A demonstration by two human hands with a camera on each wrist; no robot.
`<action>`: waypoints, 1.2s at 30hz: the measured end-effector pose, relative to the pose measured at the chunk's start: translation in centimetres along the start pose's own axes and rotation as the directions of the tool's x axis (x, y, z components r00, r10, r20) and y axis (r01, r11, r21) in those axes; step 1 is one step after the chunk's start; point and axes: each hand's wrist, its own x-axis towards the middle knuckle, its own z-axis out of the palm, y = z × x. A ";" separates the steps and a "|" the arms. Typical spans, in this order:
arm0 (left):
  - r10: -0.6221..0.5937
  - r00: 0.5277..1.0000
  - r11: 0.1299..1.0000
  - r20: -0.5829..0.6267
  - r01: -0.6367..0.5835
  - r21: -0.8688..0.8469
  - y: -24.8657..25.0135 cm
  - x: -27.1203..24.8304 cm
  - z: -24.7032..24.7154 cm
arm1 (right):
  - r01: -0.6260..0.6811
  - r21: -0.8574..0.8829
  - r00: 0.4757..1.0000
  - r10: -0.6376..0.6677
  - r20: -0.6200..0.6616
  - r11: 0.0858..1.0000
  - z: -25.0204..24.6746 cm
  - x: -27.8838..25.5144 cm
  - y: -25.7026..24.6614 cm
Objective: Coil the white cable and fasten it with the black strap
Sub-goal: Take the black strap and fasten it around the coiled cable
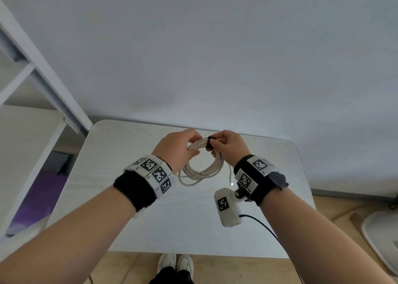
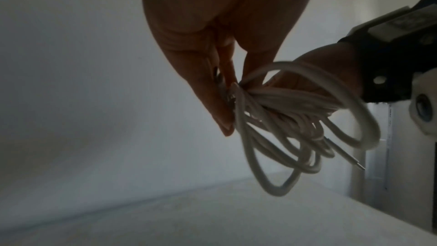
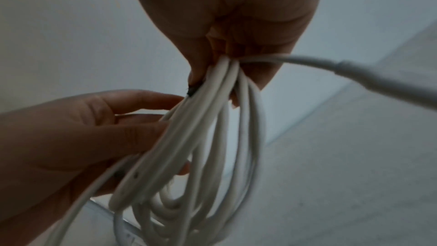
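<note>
Here the white cable [image 1: 199,165] is already wound into a round coil of several loops, and it is held in the air above the pale worktop [image 1: 120,176], not resting on it. The left hand [image 1: 175,149] grips the upper left part of the coil, with the fingers curled around the bundle of loops. The right hand [image 1: 230,146] pinches the top of the coil at the place where the black strap [image 1: 210,142] goes around the loops; thumb and fingers press on the strap. From these views I cannot tell if the strap is fully closed or only wrapped. One end with the connector [image 1: 231,181] hangs free below the right hand.

In my judgement the cable is light and soft, but it is also a little springy, so the loops want to open and slide apart when the grip becomes loose. The lower loops already hang at uneven length. The jacket looks smooth, so single loops can slip out of the bundle. The best place to take hold is close beside the strap, where all loops lie together, and not on the hanging lower part. The strap looks small and flexible, so it probably needs a firm pinch and a tight pull before pressing it closed.
</note>
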 end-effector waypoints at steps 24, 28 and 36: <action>-0.354 0.919 0.934 0.173 0.341 0.105 -9.8 1.3 9.3 | -0.217 -0.268 0.974 0.228 0.012 0.939 6.4 4.8 13.2; -0.341 0.926 0.936 0.161 0.319 0.149 -10.5 1.6 9.8 | -0.159 -0.343 0.983 0.179 0.029 0.926 6.6 5.5 13.4; -0.300 0.946 0.939 0.119 0.271 0.212 -10.9 1.4 10.9 | -0.128 -0.447 0.984 0.170 0.055 0.886 6.7 6.0 14.2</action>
